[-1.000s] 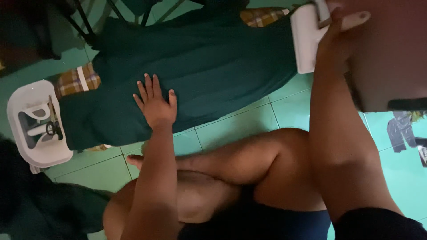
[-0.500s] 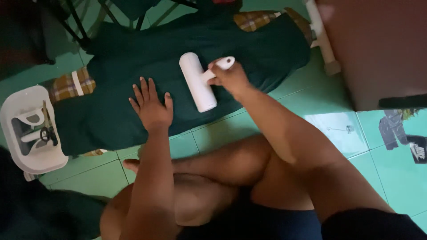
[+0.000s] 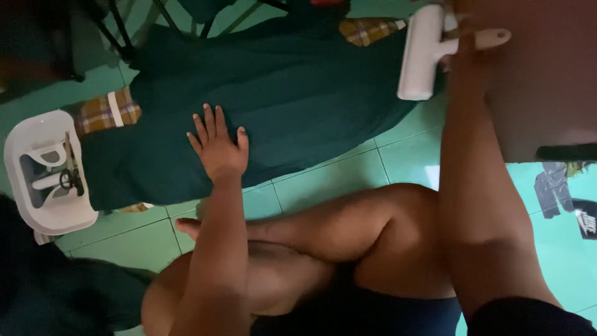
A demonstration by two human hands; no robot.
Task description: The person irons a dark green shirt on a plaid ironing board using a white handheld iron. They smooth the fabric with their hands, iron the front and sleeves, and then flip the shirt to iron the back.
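A dark green garment (image 3: 280,93) lies spread on the green tiled floor. My left hand (image 3: 216,144) rests flat on it near its lower edge, fingers apart, holding nothing. At the top right my right hand (image 3: 461,38) grips the handle of a white lint roller (image 3: 420,53), whose drum sits over the right end of the garment. I cannot tell if the roller touches the cloth. My bare crossed legs fill the lower middle of the view.
A white plastic tray (image 3: 46,171) with scissors stands at the left beside the garment. Checked cloth (image 3: 102,112) peeks out under the garment's left end. A brown cabinet (image 3: 547,81) stands at the right. Dark cloth lies at the lower left.
My right hand has carried the lint roller from the middle of the garment up and to the right end. My left hand has stayed pressed on the cloth.
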